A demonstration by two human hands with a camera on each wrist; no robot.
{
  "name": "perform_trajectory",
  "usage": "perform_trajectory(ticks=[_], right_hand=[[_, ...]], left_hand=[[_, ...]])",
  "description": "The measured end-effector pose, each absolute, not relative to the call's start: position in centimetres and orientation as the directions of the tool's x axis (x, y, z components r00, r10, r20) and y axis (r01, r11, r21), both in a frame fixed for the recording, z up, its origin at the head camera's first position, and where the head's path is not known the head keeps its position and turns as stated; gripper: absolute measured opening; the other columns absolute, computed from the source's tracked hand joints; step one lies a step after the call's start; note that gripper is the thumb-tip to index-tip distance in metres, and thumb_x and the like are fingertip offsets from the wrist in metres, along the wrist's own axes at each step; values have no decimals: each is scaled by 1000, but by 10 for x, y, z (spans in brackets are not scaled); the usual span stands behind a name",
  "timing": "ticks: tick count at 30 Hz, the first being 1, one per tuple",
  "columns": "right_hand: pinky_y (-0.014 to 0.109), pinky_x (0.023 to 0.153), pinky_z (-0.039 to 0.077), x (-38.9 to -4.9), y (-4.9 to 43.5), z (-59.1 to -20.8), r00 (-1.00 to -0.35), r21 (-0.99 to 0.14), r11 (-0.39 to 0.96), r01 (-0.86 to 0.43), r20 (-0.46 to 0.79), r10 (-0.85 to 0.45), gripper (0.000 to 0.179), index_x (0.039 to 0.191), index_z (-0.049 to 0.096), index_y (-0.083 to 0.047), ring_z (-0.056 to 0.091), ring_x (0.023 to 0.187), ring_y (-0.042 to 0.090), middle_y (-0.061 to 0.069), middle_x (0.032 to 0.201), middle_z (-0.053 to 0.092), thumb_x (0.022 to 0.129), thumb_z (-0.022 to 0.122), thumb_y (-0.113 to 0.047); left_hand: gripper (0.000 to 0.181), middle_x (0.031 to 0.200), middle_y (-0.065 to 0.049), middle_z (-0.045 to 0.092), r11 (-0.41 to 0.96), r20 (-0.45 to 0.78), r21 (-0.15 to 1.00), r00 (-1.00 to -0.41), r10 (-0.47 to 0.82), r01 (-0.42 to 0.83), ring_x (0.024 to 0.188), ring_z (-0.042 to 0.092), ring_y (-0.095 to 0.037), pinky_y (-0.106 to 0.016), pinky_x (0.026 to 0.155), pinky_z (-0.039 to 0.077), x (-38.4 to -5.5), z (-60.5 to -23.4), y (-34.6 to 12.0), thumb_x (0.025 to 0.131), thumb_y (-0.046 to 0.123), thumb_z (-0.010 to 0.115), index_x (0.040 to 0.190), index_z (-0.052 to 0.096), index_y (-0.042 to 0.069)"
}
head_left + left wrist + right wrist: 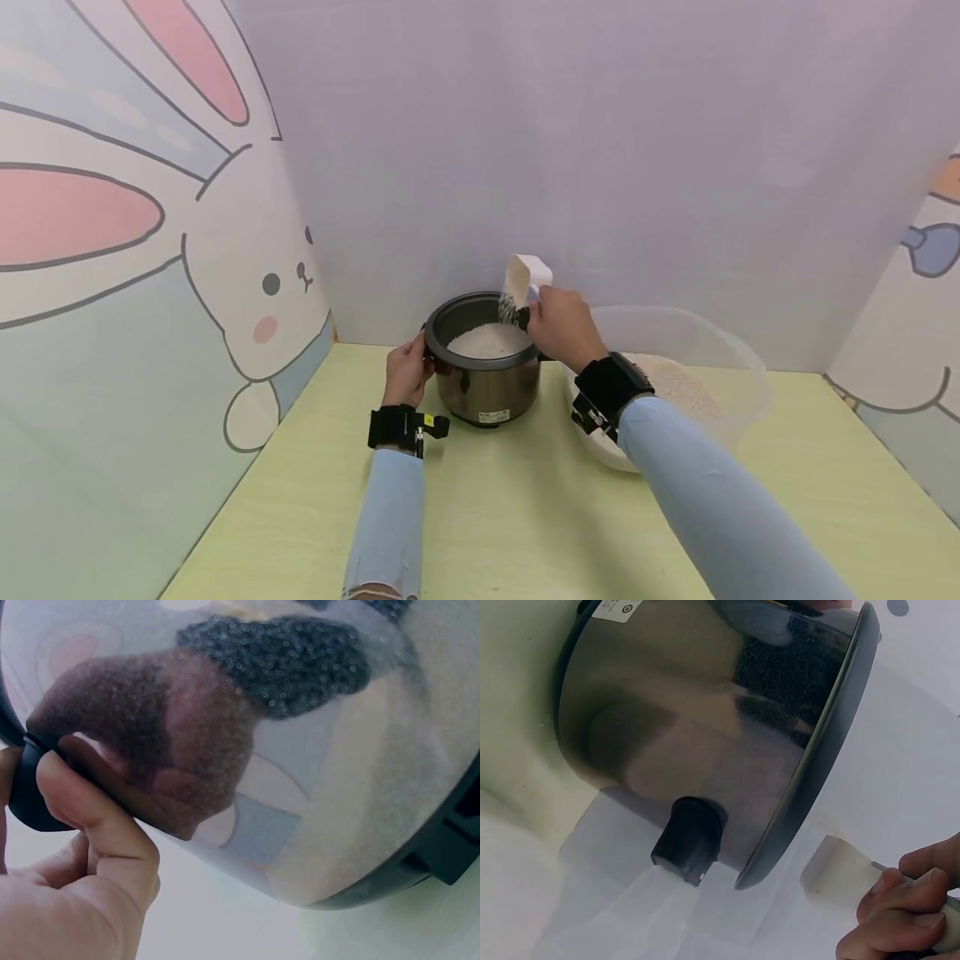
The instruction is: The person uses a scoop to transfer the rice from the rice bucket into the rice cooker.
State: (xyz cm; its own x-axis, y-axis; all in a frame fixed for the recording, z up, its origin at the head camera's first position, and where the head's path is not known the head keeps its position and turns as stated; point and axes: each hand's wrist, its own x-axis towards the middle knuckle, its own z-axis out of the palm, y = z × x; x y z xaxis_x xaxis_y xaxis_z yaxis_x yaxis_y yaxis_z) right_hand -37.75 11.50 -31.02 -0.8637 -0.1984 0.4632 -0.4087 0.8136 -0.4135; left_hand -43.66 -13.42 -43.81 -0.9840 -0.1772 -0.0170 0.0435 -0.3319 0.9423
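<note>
A dark, shiny rice cooker (pixel 487 387) stands upright with no lid, and white rice (pixel 489 340) lies inside it. At its left side my left hand (pixel 405 372) grips the small black side handle (pixel 34 795), with thumb and fingers around it in the left wrist view. Above the cooker's right rim, my right hand (pixel 567 327) holds a white scoop (pixel 534 269) by its handle. The scoop is tipped to the left, and grains of rice (pixel 507 310) fall from its mouth into the pot. In the right wrist view, the scoop (pixel 836 874) shows just beyond the cooker's rim.
Right of the cooker stands a large translucent container (pixel 738 354) with more rice (pixel 671 379) in it, partly behind my right forearm. The cooker's other black handle (pixel 690 840) points toward that container. A pale lilac backdrop (pixel 570 150) rises close behind.
</note>
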Motion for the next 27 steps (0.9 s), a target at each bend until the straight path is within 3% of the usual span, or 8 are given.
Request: perform_trajectory(ticks=[11,22,27], right_hand=[[37,59,39,-373,96,-305,-866,-395,818,-418,446,-228,20,101,58,7,52,61,26,15,76,57,106,49,-10],[39,60,46,-374,86,-301,-852,-358,828,-431,465,-242,20,106,60,8,60,64,27,18,82,63,105,50,-10],[37,57,44,-372,85,-300,-836,-336,827,-452,483,-261,20,108,60,8,60,61,26,19,81,64,106,50,-9]], left_hand=[[33,81,-3,54,-340,-6,938,-981,-192,61,64,53,-11,-20,59,47,-436,-439,-133,103,33,66,91,70,3],[33,83,-4,53,-339,-4,939,-980,-201,66,64,53,-10,-20,59,48,-436,-440,-133,103,33,65,95,70,1],[33,83,-4,53,-342,-18,938,-982,-189,49,65,53,-11,-21,60,48,-436,-439,-134,102,34,66,94,70,3]])
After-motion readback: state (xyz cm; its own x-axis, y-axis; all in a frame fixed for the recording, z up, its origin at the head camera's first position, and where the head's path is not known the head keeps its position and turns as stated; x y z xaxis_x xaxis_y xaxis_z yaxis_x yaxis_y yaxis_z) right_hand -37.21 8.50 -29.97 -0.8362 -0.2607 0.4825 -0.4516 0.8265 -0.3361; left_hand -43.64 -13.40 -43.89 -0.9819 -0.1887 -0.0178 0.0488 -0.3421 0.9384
